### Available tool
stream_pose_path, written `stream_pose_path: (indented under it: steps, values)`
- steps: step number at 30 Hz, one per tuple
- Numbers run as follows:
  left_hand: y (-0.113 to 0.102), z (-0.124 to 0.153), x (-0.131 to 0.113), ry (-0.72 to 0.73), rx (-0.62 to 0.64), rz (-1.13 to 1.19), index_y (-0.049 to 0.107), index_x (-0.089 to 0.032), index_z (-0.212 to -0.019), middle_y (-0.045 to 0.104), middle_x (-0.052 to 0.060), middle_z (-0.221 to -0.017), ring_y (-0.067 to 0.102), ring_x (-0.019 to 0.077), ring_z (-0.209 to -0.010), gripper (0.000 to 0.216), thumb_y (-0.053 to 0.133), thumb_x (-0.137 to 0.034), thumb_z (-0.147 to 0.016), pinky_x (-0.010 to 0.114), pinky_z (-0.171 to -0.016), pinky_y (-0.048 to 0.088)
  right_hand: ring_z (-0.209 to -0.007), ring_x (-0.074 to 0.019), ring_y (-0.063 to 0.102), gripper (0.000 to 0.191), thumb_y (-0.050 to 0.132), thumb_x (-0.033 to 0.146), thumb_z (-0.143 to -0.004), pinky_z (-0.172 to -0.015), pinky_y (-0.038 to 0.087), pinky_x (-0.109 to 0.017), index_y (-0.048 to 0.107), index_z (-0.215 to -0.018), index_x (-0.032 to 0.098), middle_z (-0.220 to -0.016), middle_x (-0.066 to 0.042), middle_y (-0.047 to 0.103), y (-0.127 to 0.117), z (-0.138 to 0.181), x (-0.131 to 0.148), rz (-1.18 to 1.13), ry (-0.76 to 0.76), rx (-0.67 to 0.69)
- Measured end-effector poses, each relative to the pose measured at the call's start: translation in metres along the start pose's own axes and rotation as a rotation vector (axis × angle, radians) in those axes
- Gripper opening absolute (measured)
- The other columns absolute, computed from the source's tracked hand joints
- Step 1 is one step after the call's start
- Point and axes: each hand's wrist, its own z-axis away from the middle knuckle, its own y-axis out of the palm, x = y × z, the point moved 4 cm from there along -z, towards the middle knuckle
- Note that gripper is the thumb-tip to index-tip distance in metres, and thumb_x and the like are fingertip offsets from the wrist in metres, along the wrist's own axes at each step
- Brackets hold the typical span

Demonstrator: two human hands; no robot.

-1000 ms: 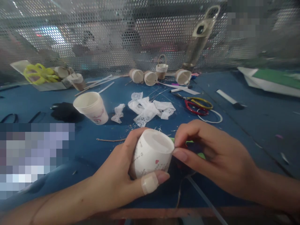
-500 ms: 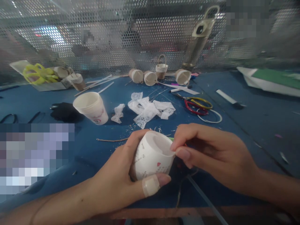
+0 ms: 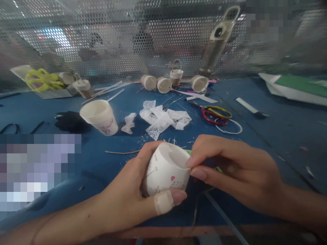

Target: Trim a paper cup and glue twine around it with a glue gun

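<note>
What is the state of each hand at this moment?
Left hand: closed around the cup.
Right hand: at the cup's edge; whether it pinches anything cannot be told.

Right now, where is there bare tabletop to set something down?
Mostly bare: between the cup stack and left forearm, twig aside; between the white stick and right hand. Crowded: around the lace, scissors and small cups at the back.

Dim | glare behind mesh [image 3: 166,20], upper left | edges blurred, stretched
</note>
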Motion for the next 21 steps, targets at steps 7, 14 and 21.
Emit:
stream_pose_path:
  steps: [7, 14, 21]
  values:
    - [-0.0019, -0.0013, -0.0014, 0.042, -0.009, -0.081, 0.051, -0.031, -0.129, 0.065, 0.002, -0.113, 0.063, 0.0223, -0.095, 0.058, 0.078, -0.050, -0.082, 0.031, -0.077, 0.054, -0.066, -0.0051, 0.062, 0.004, 0.071, 0.022, -0.093, -0.059, 0.049, -0.015, 0.070, -0.089, 0.023, -0.078, 0.006, 0.068, -0.0004, -0.0006, -0.0019, -0.050, 0.043, 0.009]
    - [-0.0021, -0.0003, 0.0009, 0.063, 0.007, -0.108, 0.049, -0.034, -0.130, 0.065, 0.000, -0.112, 0.065, 0.0207, -0.092, 0.055, 0.075, -0.053, -0.085, 0.031, -0.076, 0.055, -0.065, -0.0076, 0.062, 0.007, 0.074, 0.025, -0.090, -0.057, 0.050, -0.019, 0.073, -0.084, 0.022, -0.076, 0.004, 0.067, 0.0001, -0.0018, -0.0020, -0.143, 0.134, 0.017]
    - [-0.0019, 0.0003, 0.0014, 0.102, 0.016, -0.191, 0.045, -0.035, -0.132, 0.066, -0.001, -0.114, 0.065, 0.0198, -0.094, 0.057, 0.074, -0.052, -0.087, 0.029, -0.076, 0.055, -0.065, -0.0084, 0.061, 0.008, 0.075, 0.024, -0.088, -0.057, 0.050, -0.020, 0.072, -0.081, 0.022, -0.076, 0.003, 0.066, 0.0007, 0.0008, -0.0043, -0.193, 0.191, 0.039]
